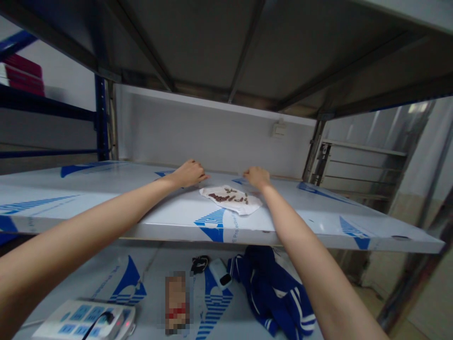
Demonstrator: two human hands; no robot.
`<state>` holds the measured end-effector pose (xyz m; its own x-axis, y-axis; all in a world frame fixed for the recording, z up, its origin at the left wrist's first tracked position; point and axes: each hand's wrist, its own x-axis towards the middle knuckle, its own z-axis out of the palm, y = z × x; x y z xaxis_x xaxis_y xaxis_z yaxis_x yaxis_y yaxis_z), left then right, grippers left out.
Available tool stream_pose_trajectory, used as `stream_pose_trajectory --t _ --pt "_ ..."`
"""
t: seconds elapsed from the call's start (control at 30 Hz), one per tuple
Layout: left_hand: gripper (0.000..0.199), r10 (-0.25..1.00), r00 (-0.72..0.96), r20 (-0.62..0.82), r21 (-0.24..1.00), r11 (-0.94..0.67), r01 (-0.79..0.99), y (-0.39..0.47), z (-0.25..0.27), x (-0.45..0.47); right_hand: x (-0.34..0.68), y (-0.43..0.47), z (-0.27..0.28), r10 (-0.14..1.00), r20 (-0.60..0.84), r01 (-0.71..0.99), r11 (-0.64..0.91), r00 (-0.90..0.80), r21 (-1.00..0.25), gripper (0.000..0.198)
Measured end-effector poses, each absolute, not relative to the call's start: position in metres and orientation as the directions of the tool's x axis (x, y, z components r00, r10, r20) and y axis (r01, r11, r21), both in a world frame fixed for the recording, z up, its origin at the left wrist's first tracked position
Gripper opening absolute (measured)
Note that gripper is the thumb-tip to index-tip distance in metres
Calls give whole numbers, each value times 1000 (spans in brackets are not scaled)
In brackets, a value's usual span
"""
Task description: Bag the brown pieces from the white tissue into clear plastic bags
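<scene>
A sheet of white paper (247, 208) lies on the shelf board (159, 215), with several small dark brown, oblong pieces (217, 197) and some lighter greyish-brown ones on it. My left hand (190, 174) is just beyond the paper on its left, fingers curled in. Beyond the paper's right side is my right hand (257, 177), its fingers bent and turned toward the left hand. Both hands are closed and a small distance apart. Their fingertips are partly hidden, and whatever they may hold cannot be made out.
Overhead runs the underside of an upper shelf (198, 52). On the lower level lie a white power strip (85, 318), a pixelated object (177, 302), a light blue device (220, 274), a small black item (200, 264) and a blue garment (272, 293). Metal posts (313, 148) flank the board.
</scene>
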<state>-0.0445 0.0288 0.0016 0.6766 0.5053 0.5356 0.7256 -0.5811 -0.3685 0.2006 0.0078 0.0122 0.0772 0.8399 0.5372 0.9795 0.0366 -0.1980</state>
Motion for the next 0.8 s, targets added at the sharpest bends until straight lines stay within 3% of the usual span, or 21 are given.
stream_pose_trajectory --t 0.1,0.17,0.33,0.5,0.63,0.8 --pt "33 455 671 585 -326 -626 709 19 7 -42 191 13 14 811 583 831 289 51 -476 26" --pt "31 433 664 610 -287 -660 694 9 8 -34 181 17 12 792 610 656 467 -12 -594 31" --pt "30 457 574 679 -133 -692 709 -13 8 -5 155 15 7 714 682 326 689 -154 -648 34" --pt "24 524 451 722 3 -655 756 -19 10 2 145 5 9 746 623 191 664 -235 -723 39" --pt "20 539 445 715 1 -638 770 -19 11 -2 146 1 10 815 532 110 565 -232 -818 40" --pt "23 563 401 723 53 -623 780 -15 13 -6 152 -2 11 822 526 158 562 -218 -812 34"
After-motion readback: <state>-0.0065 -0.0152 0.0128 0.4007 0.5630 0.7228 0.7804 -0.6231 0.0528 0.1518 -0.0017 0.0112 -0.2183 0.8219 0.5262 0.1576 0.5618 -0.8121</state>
